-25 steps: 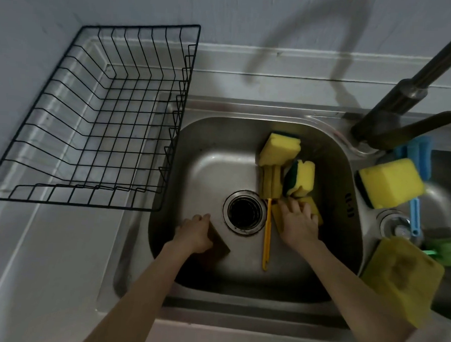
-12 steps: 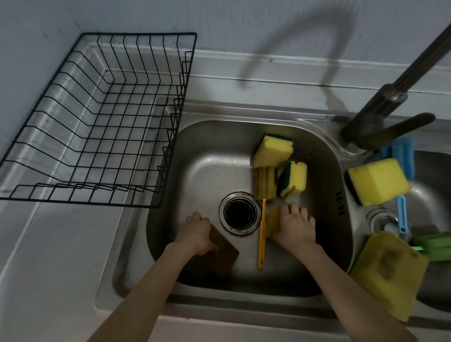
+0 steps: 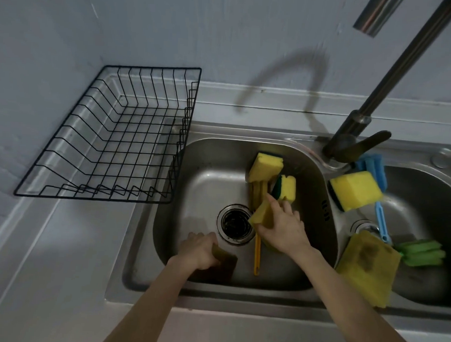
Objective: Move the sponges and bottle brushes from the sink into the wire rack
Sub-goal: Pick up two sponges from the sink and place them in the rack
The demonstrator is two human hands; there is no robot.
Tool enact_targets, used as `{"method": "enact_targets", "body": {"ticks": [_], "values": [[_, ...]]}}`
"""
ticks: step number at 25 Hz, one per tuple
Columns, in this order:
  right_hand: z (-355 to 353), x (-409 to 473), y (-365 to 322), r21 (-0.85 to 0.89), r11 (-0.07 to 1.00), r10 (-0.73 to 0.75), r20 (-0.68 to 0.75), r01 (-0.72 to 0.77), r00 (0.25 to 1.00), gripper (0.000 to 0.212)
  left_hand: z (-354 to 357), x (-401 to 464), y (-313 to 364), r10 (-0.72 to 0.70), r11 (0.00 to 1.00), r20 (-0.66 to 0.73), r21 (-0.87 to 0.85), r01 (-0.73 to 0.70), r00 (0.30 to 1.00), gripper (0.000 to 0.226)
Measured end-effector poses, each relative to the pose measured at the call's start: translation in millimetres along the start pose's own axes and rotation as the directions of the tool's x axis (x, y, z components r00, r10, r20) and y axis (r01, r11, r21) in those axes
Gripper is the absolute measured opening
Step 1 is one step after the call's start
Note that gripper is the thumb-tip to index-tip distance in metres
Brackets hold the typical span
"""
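The steel sink [image 3: 207, 154] has two basins; the black rack [image 3: 111, 144] stands left. Left hand [image 3: 198, 250] grips a brown sponge [image 3: 225, 261]. Right hand [image 3: 281, 226] pinches a yellow sponge [image 3: 261, 214]. Two yellow sponges and one yellow brush [image 3: 256, 256] lie beside.

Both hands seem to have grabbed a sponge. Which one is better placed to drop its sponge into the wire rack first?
Probably the left hand: it grips the dark sponge on the sink's rack side, while the right hand holds a yellow sponge beyond the drain, farther from the wire rack.
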State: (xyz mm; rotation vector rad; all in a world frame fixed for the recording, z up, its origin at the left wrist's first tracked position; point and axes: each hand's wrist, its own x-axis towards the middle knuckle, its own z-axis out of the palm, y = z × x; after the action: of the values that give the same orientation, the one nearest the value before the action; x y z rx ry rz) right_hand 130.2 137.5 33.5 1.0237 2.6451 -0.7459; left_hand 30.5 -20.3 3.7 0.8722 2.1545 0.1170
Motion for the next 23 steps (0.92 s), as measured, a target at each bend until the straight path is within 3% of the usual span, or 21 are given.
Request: {"method": "enact_targets", "body": {"ticks": [5, 13, 16, 19, 23], "values": [[-22, -11, -13, 0.107, 0.989, -0.095, -0.078, 0.103, 0.992, 0.066, -17, -19, 5, 0.062, 0.992, -0.155, -0.1, -0.078, 0.986, 0.037], [-91, -24, -20, 0.282, 0.922, -0.167, -0.331, 0.266, 0.929, 0.055, -57, -51, 29, 0.144, 0.929, -0.446, -0.246, -0.276, 0.883, 0.038], [-111, -31, -29, 0.313, 0.889, -0.198, -0.399, 0.336, 0.895, 0.054, -80, -70, 39, 0.136, 0.924, -0.567, -0.224, -0.311, 0.813, 0.038], [-123, -31, -44, 0.379, 0.838, -0.196, -0.462, 0.392, 0.865, 0.043, -107, -90, 41, 0.1, 0.931, -0.711, -0.181, -0.318, 0.696, 0.035], [-132, -19, -67, 0.467, 0.779, -0.155, -0.502, 0.418, 0.851, 0.033, -130, -108, 28, 0.042, 0.919, -0.795, -0.206, -0.335, 0.605, 0.037]]}}
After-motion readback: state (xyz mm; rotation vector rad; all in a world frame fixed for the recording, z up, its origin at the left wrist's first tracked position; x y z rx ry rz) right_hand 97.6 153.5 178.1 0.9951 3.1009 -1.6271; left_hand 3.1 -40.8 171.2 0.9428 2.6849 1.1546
